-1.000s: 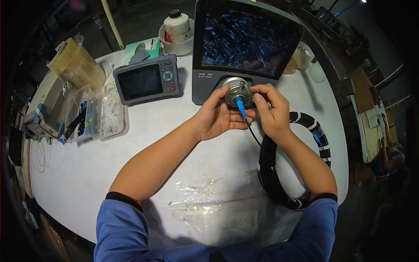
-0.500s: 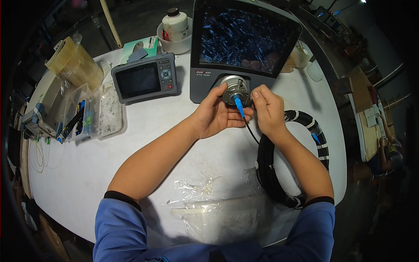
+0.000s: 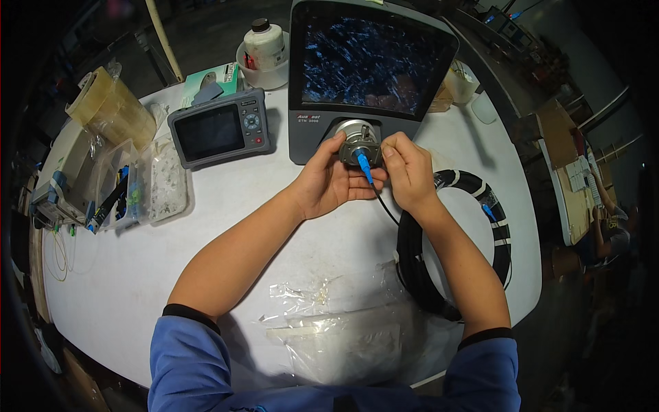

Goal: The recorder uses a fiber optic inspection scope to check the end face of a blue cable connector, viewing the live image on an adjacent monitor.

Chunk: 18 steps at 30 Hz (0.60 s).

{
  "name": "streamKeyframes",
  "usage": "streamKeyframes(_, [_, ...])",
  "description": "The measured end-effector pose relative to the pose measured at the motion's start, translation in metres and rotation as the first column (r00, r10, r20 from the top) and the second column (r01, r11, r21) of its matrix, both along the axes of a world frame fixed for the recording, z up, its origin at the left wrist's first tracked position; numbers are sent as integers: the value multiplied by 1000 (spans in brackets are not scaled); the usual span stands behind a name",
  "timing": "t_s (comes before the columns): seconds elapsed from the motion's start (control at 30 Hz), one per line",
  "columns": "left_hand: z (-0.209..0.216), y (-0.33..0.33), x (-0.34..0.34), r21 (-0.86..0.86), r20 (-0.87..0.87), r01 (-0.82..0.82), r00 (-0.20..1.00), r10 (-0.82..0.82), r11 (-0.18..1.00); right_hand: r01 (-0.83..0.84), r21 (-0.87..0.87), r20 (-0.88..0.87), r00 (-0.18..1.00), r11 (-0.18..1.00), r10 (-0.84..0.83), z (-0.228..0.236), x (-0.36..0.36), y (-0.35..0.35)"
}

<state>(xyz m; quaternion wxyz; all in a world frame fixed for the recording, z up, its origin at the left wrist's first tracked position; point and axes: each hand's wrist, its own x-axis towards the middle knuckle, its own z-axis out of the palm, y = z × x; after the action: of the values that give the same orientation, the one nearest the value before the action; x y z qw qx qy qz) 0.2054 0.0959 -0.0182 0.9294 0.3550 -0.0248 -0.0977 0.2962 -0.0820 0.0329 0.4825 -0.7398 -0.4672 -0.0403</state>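
A grey fiber inspection microscope with a screen [image 3: 365,65] stands at the far middle, its screen showing bluish streaks on black. From its front juts a round metal connector mount [image 3: 355,130], into which a blue fiber connector [image 3: 362,162] with a black cable is plugged. My left hand [image 3: 326,180] curls round the mount, thumb at its left side and fingers beneath. At the mount's right edge my right hand [image 3: 408,168] is closed in a pinch; what lies between its fingertips is hidden. The coil of black cable [image 3: 410,264] lies under my right forearm.
A grey handheld tester [image 3: 209,132] stands left of the microscope. Further left are a clear bin [image 3: 120,182], a shallow plastic tray [image 3: 169,185] and a large tape roll [image 3: 113,106]. A white bottle [image 3: 264,44] stands behind. Clear plastic bags [image 3: 343,336] lie in front of me.
The whole view has shifted slightly, so things sit a little further left. Both hands stay at the mount, and the blue connector remains in it.
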Motion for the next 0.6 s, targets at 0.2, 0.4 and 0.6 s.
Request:
streamKeyframes(0.2, [1,-1,0,-7,8,6,1000,-6,1000,-10,-23,-28,1000,1000,9,-2,2,-2])
streamKeyframes(0.4, [2,0,-1,-11,11,7,1000,-7,1000,49,-14,-30,998,999,-49,-1,2,1])
streamKeyframes(0.6, [-3,0,1,-22,13,21,1000,-21,1000,13,7,-89,996,1000,-12,-4,5,1])
